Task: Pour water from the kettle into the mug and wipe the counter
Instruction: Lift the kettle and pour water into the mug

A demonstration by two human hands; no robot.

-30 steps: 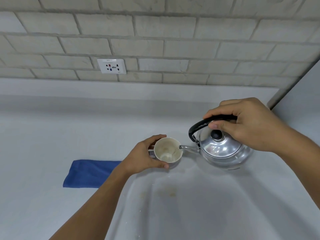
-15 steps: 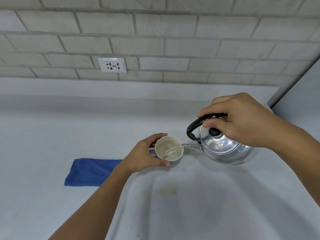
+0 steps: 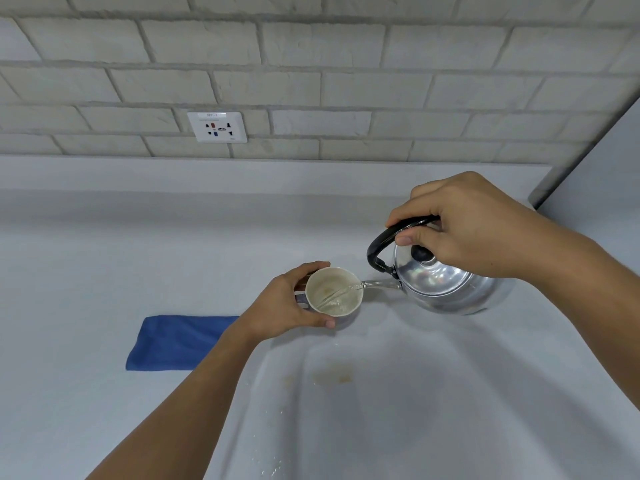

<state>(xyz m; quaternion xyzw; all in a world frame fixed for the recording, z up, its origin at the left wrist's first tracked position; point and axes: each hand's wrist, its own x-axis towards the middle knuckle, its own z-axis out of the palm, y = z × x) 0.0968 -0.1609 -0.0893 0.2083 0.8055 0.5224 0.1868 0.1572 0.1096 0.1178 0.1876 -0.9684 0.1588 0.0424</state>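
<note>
A cream mug stands on the pale counter, and my left hand wraps around its left side. My right hand grips the black handle of a shiny metal kettle, which is lifted and tilted to the left. A thin stream of water runs from the kettle's spout into the mug. A folded blue cloth lies flat on the counter to the left of my left forearm.
A brownish stain and small water drops mark the counter in front of the mug. A wall socket sits in the brick wall behind. A grey panel bounds the counter at the right.
The kettle has tipped further to the left and risen slightly. Water now flows from its spout into the mug, which was dry a second ago. My left hand has stayed on the mug.
</note>
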